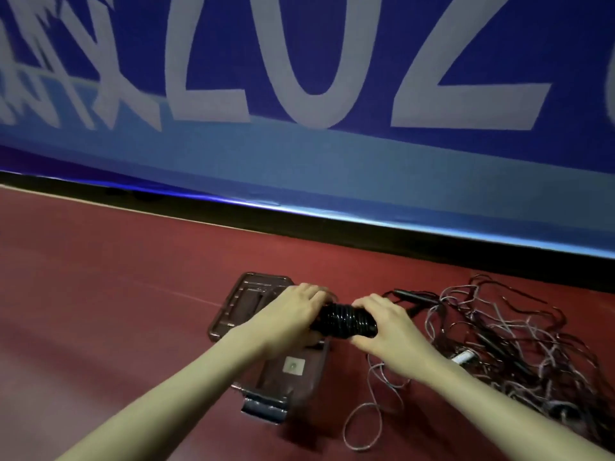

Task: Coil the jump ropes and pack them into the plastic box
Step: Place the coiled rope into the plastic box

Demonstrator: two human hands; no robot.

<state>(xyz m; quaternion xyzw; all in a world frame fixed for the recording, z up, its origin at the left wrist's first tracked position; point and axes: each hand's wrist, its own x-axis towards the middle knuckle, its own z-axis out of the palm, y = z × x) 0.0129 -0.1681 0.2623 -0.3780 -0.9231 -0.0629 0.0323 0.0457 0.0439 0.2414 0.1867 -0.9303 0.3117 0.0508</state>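
Note:
A tightly wound black jump rope coil [346, 320] is held between both hands just above the floor. My left hand [293, 314] grips its left end and my right hand [382, 324] grips its right end. Below and between my forearms lies the clear plastic box [293, 377], with a dark latch at its near end and a small label inside. Its clear lid [246, 304] lies flat on the floor behind my left hand. A tangled heap of loose jump ropes [499, 344] with thin cords and dark handles is spread to the right.
The floor [100, 294] is dark red. A blue banner with large pale letters [299, 94] stands along the far edge, with a black strip at its base. A thin cord loop [364, 427] trails toward me on the floor.

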